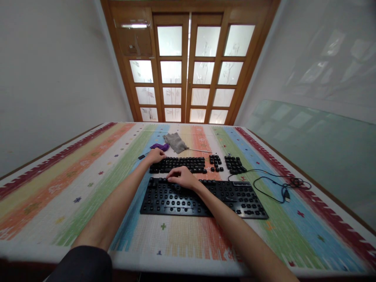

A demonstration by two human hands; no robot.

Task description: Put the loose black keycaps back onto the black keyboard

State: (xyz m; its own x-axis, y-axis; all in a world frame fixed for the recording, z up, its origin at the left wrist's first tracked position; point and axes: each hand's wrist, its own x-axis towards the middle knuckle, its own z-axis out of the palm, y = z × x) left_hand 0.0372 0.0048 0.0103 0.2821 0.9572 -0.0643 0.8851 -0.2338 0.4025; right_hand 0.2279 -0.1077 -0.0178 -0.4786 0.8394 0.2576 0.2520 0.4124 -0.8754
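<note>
table (337,203) fully draped in striped multicolour cloth (73,188). mid-table: black keyboard frame (235,196), caps off. just behind: loose black keycaps (188,164) set out in keyboard layout. black cable (273,188) looped at right. farther back: grey rag (175,141), purple item (160,146).

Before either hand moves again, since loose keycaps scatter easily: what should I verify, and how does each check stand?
1. Keyboard frame lies flat on the tablecloth: ok.
2. Keycaps sit in tidy rows beyond the frame: ok.
3. USB plug lies loose on the cloth, connected to nothing: ok.
4. Right hand rests on the frame's upper left; whether it holds a keycap: cannot tell.
5. Left hand sits at the rows' left end; grip: cannot tell.
</note>
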